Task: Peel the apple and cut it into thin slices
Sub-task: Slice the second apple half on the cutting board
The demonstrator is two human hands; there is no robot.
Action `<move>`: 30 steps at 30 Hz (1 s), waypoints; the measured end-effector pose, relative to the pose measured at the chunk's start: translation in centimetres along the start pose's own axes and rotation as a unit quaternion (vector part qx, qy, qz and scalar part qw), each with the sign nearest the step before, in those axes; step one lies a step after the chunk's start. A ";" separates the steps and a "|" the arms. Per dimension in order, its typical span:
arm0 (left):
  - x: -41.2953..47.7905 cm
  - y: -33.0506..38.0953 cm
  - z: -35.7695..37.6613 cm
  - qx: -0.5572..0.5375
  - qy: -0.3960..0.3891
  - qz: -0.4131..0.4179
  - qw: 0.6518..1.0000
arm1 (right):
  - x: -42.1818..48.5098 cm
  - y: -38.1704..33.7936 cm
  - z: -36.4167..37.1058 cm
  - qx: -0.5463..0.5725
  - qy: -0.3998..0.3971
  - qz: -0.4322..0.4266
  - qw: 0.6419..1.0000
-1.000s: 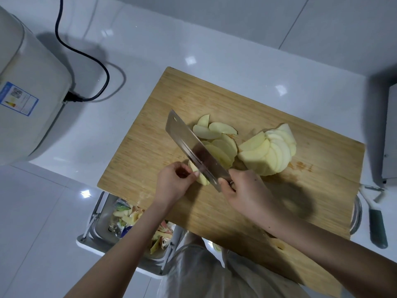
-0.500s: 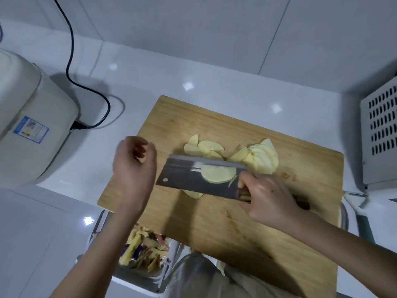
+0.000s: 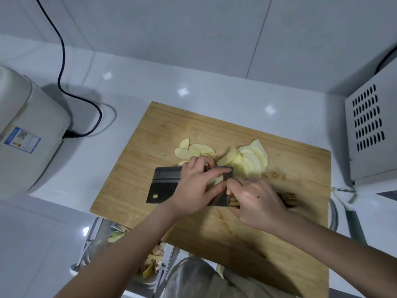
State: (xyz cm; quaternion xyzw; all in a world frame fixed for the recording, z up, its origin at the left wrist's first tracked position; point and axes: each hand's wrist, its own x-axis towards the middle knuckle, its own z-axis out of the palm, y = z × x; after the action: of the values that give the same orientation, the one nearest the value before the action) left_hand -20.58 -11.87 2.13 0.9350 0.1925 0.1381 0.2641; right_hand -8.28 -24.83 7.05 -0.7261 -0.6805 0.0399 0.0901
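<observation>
Head view, looking down on a wooden cutting board set on the white tabletop. Right hand wrapped tight round the dark handle of the cleaver, blade turned flat side up and held low over the board's middle, seemingly to clear a stuck slice from the steel. Left hand laid across the blade, fingers over that pale piece; cannot tell whether pinching it or merely pushing it off. Apple already peeled and cut: a loose cluster of slices just beyond the blade, a fanned stack to its right, both on the far half of the board, likely parked there to keep the near half free for cutting. Judged nearly done, with little beyond freeing this last piece. Peel scraps in a bin under the board's near left edge, handy for sweeping waste. Rice cooker at far left with its black cable; vented grey appliance at the right.
</observation>
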 end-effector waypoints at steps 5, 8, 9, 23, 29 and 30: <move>0.0 -1.6 0.4 0.058 0.015 -0.028 0.998 | -0.5 0.4 0.3 0.000 0.005 0.004 1.000; 0.5 -2.9 0.6 0.072 -0.004 -0.076 0.995 | -1.1 0.7 0.4 0.011 0.003 0.009 1.000; 0.7 -3.3 0.6 0.082 -0.028 -0.104 0.991 | -1.4 0.8 0.4 0.013 0.002 0.013 1.000; 1.6 -8.1 0.1 0.004 0.027 -0.350 0.936 | -7.0 8.5 -1.9 0.057 0.073 0.292 0.952; 0.2 -5.6 0.2 0.035 -0.072 -0.497 0.864 | -6.7 11.0 3.2 -0.007 0.096 0.397 0.913; 0.1 -5.6 0.4 -0.002 -0.076 -0.510 0.857 | -6.6 11.3 3.8 -0.012 0.088 0.414 0.906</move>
State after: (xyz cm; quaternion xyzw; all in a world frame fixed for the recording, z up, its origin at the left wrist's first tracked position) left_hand -21.96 -7.65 -1.26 0.7129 0.6214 -0.0865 0.3134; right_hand 1.67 -31.77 0.75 -0.9439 -0.3088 0.0017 0.1166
